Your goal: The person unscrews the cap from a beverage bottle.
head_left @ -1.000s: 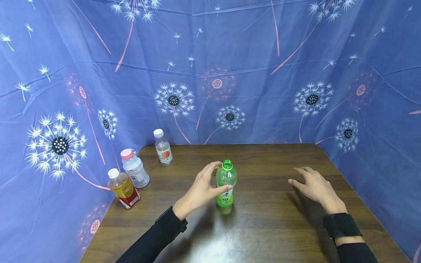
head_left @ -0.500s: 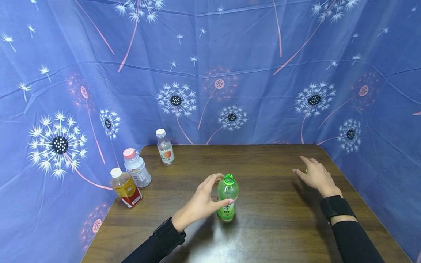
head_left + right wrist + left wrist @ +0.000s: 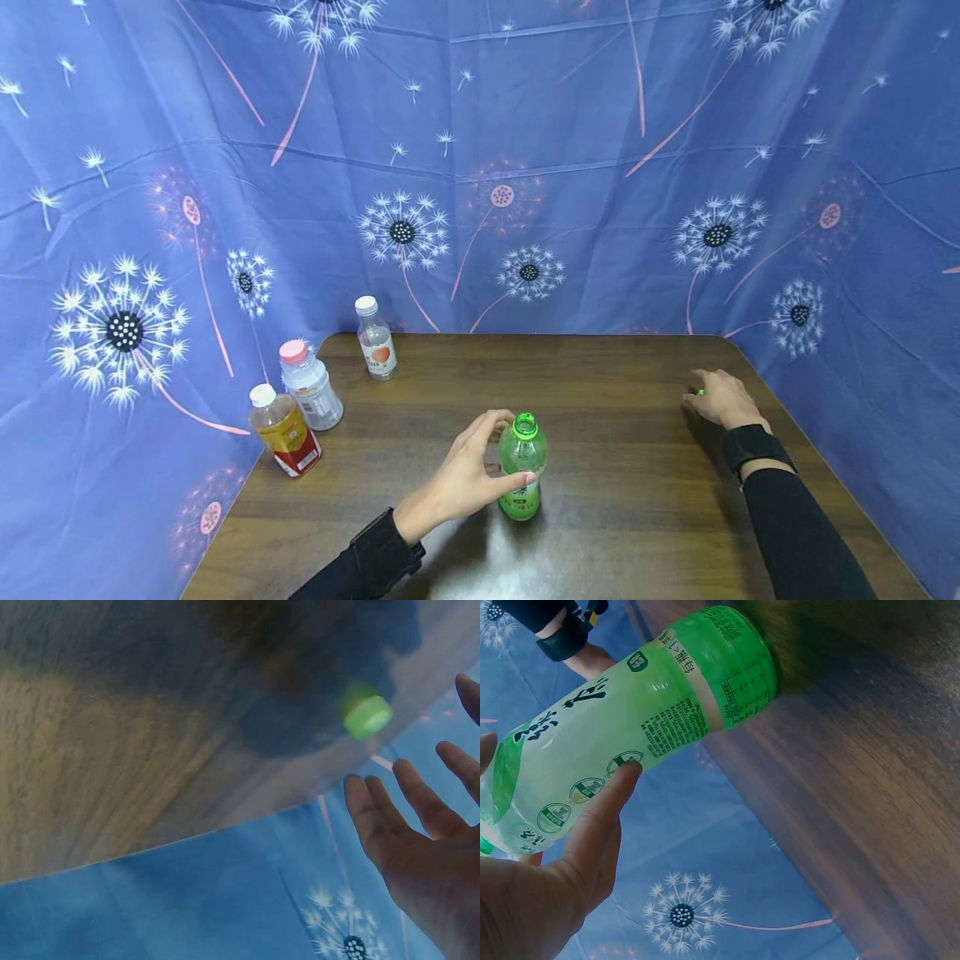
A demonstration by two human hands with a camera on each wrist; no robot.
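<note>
In the head view my left hand (image 3: 463, 477) grips a green tea bottle (image 3: 522, 457) at its middle, thumb across the front and fingers around the far side. It stands upright, its mouth uncapped. In the left wrist view the hand's fingers lie along the label of this bottle (image 3: 641, 724). Over at the right, my right hand (image 3: 724, 402) reaches down over a small green bottle cap (image 3: 701, 392), which it partly hides in the head view. The right wrist view has the cap (image 3: 367, 718) on the table, just off the spread fingertips.
At the table's left edge stand a bottle with amber liquid (image 3: 287, 433), a pink-capped bottle (image 3: 315, 392) and a clear white-capped bottle (image 3: 377, 342). The wooden table (image 3: 600, 533) is bordered by a blue dandelion-print cloth (image 3: 585, 192).
My left hand and the green bottle have come nearer to me. My right hand has moved forward and lower, its fingers bending down by the cap, which now shows beside it.
</note>
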